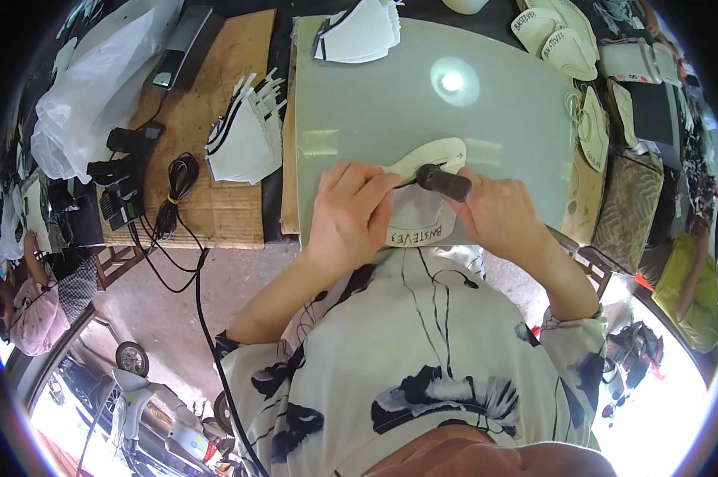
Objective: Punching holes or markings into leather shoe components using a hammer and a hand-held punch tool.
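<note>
On the grey-green work board (pixel 359 103), close to my body, lies a curved cream shoe-upper piece (pixel 446 151) with lettering on its near band. My left hand (pixel 347 211) is closed at its left side, thumb and fingers pinching the edge where a thin black strip shows. My right hand (pixel 498 211) is closed round a small dark hammer (pixel 452 184), whose black head sits over the middle of the piece. Most of its handle is hidden by the hand. The right fingers also cover the right edge of the piece.
White pieces with black edging are stacked at the board's far edge (pixel 359 36) and on the cardboard (pixel 247 135) at left. Cream pieces (pixel 569 52) lie far right. A coiled black cable (pixel 180 183) and plastic bag (pixel 96 95) are left. Other people sit at both sides.
</note>
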Demonstrator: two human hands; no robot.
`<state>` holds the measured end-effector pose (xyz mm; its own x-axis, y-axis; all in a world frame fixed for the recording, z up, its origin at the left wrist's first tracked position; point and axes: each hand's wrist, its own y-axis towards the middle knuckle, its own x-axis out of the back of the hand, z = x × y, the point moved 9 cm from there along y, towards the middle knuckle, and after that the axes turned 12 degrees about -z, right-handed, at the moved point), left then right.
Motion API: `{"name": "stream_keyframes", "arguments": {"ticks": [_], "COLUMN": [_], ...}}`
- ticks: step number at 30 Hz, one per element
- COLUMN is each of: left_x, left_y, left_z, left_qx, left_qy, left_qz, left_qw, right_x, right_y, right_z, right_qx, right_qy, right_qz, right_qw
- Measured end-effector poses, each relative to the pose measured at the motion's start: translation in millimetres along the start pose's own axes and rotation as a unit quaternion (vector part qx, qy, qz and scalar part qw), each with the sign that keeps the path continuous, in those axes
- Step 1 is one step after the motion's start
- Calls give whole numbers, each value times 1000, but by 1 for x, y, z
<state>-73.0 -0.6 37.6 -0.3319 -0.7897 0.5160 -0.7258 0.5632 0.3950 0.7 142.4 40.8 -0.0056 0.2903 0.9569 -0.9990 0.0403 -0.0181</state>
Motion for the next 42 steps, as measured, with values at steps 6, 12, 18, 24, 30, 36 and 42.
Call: {"name": "stream_keyframes", "arguments": {"ticks": [6, 12, 18, 24, 30, 36, 42], "left_x": [-2, 5, 10, -2, -8, -10, -12], "left_y": [13, 8, 1, -5, -7, -9, -12], "left_z": [-5, 6, -4, -10, -16, -19, -19], "left_qx": [-40, 55, -18, -34, -64, -60, -54], "left_qy": [16, -61, 21, 50, 51, 66, 69], "left_qz": [24, -12, -31, -30, -11, -15, -23], "left_qw": [999, 997, 999, 998, 997, 996, 996], "right_x": [3, 2, 4, 6, 7, 7, 6], "right_y": [3, 0, 4, 9, 7, 6, 6], "right_z": [2, 0, -4, -10, -12, -15, -16], "right_qx": [-4, -6, -12, -29, -41, -52, -59], "right_qy": [11, 21, 39, 50, 69, 103, 117], "right_qz": [8, -7, -10, -17, -25, -52, -57], "right_qw": [1000, 1000, 999, 998, 996, 992, 990]}}
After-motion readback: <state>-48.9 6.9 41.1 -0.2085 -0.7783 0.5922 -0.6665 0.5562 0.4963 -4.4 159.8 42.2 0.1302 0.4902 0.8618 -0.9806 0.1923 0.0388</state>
